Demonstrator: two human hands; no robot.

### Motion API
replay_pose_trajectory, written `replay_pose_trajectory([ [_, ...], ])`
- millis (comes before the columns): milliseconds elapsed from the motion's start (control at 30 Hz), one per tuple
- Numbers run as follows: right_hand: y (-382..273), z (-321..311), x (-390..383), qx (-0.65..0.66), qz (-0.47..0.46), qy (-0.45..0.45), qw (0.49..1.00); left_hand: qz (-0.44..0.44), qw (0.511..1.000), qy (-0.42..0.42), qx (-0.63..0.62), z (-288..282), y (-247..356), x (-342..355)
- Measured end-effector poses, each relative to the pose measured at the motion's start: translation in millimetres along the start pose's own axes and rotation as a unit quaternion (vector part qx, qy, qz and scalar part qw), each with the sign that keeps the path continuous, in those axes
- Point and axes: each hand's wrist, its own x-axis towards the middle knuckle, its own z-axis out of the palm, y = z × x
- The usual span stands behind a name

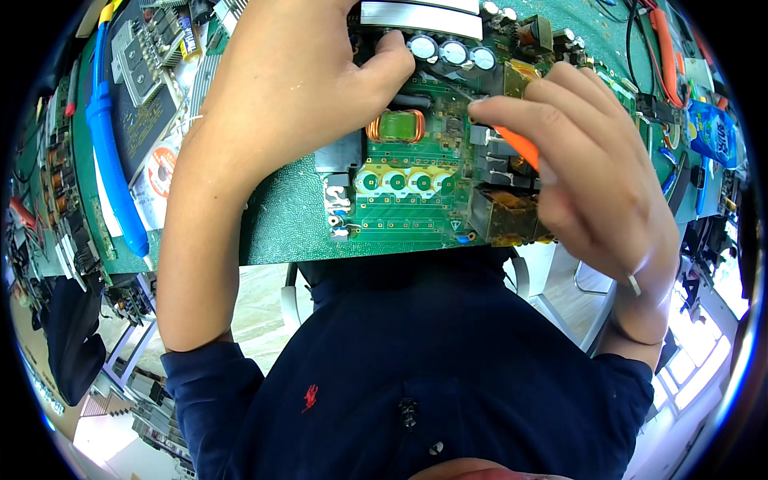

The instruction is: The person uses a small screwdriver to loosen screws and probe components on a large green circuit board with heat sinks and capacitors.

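"At the front edge of the table (280, 220), in the head view, lies the green circuit board (400, 214). How would it handle?"

"Stiff, I'd judge, and fairly heavy for its size. It carries a copper-wound coil (396, 126), a row of round capacitors (454, 53) and a bulky gold-wrapped block (508, 216), so the weight probably sits unevenly."

"And the hands?"

"The right hand (596, 152) pinches an orange-handled tool (518, 146), index finger stretched toward the thin shaft, which slants in just below the capacitors. Whether its tip touches anything is too small to tell. The left hand (304, 76) reaches over the board's far left part, thumb bent beside the capacitors and the silver heatsink (420, 18). Its other fingers are hidden, so I can't tell whether they grip anything."

"Where would you take hold?"

"By opposite edges, a hand at each, sharing the load. The heatsink looks rigid enough to steady it against the tool, though its edges could be sharp."

"Anything to avoid?"

"Lifting by the coil or capacitors: their leads might bend or their joints crack, and those smooth capacitor tops would likely slip."
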Motion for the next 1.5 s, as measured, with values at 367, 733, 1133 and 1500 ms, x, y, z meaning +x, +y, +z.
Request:
replay_pose_trajectory([
  [367,-21,29,-15,-0.057,0.029,0.006,0.998,0.000,1.000,-0.004,-0.008,3,-14,3],
  [733,-43,21,-14,-0.037,0.076,0.042,0.996,0.006,0.999,-0.020,-0.031,-4,-15,5],
  [1133,-60,28,-17,-0.027,0.151,0.194,0.969,0.010,0.999,0.042,0.003,2,-14,5],
  [1500,-76,44,-8,-0.093,0.170,0.157,0.969,0.026,0.997,0.068,0.034,7,-8,1],
])
